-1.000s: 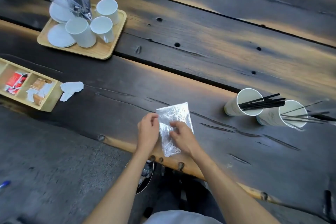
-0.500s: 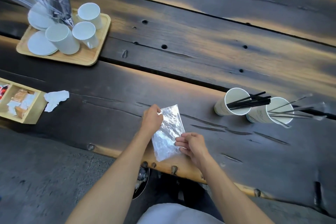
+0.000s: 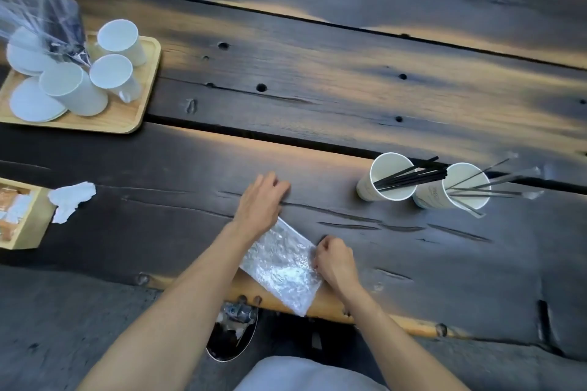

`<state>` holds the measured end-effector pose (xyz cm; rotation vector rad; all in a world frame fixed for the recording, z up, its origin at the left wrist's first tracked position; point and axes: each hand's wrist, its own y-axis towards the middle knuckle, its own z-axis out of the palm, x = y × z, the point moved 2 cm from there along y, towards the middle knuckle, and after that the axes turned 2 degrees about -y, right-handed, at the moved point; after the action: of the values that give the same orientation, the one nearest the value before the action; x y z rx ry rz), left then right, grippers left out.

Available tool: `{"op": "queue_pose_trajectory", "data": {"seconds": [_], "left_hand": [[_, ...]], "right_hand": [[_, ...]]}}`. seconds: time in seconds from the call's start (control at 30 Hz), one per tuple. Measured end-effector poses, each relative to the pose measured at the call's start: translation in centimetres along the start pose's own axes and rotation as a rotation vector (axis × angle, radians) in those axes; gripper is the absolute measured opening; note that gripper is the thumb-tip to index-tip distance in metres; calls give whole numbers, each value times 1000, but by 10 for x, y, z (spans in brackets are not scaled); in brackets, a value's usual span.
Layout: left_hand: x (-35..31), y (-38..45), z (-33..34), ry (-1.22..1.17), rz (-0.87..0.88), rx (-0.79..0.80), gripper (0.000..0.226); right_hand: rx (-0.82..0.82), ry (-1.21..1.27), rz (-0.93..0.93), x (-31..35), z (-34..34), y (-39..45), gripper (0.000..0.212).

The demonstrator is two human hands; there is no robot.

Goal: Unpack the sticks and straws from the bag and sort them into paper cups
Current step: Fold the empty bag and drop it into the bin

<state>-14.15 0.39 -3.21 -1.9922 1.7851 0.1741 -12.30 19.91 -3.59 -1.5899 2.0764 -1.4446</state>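
Head view: bag (image 3: 281, 267) flat between hands, right grip (image 3: 333, 259) pinching edge.

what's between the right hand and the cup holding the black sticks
Head view: only bare dark wooden table lies between the right hand and the paper cup of black sticks.

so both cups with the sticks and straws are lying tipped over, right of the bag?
Not tipped over: the head view shows both cups standing upright, sticks and straws leaning out of them. They are right of the bag.
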Motion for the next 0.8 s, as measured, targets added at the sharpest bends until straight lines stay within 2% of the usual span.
{"op": "queue_pose_trajectory", "data": {"seconds": [0.1, 0.2, 0.3, 0.5, 0.67, 0.8], "left_hand": [[4, 2, 4, -46, 34, 199, 27], [7, -3, 7, -155, 5, 246, 20], [10, -15, 13, -121, 15, 306, 20], [10, -26, 16, -66, -85, 224, 16], [3, -31, 16, -67, -109, 183, 20], [5, -46, 13, -154, -72, 129, 25]], "right_hand": [[-18, -166, -80, 3, -16, 0, 19], [-41, -259, -145, 2, -26, 5, 18], [-18, -333, -204, 0, -28, 7, 16], [-29, -462, -347, -5, -30, 6, 4], [-72, -515, -414, -6, -28, 9, 11], [-84, -499, -460, -7, -32, 17, 18]]}}
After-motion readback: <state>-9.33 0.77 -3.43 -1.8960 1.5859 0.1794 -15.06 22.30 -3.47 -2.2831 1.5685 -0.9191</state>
